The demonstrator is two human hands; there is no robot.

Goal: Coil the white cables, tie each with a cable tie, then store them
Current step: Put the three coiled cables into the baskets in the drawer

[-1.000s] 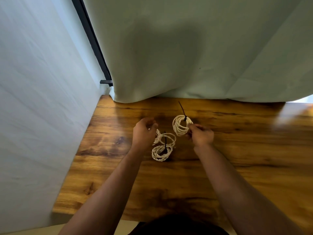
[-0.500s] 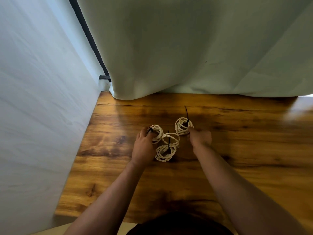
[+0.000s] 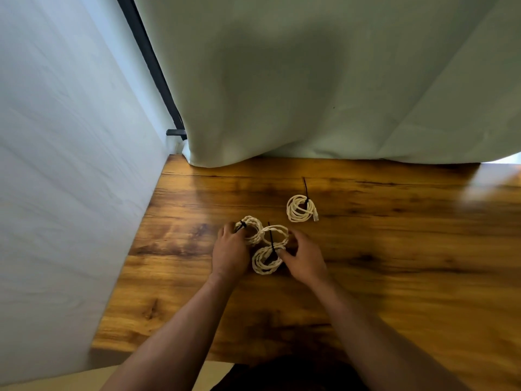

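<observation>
**Progress**
1. Cluster of three white braided loops, touching one another and lying between your hands: left coil (image 3: 251, 231), middle coil (image 3: 277, 232), near coil (image 3: 265, 262). A black tie (image 3: 241, 224) binds the left coil. A second tie (image 3: 271, 240) crosses where the middle and near coils meet (one cable in two loops, or two cables, I cannot tell).
2. Lone coil (image 3: 299, 209), farther back and to the right, apart from the cluster. It is tied, and the tail of its tie (image 3: 305, 189) sticks up.
3. Your right hand (image 3: 304, 261): thumb and curled fingers pinch the near coil beside its tie.
4. Your left hand (image 3: 229, 255): fingers curled onto the left coil's near rim.

Judgement: coiling and tying look finished. Storing is left to do, and no box or drawer is in view.

**Premises**
1. Backdrop cloth (image 3: 310, 80), pale green, hanging to the far edge of the bench.
2. White sheet (image 3: 70, 193), along the left side.
3. Bench (image 3: 394, 277), glossy wood grain.
4. Black pole (image 3: 149, 60), between the two cloths.
</observation>
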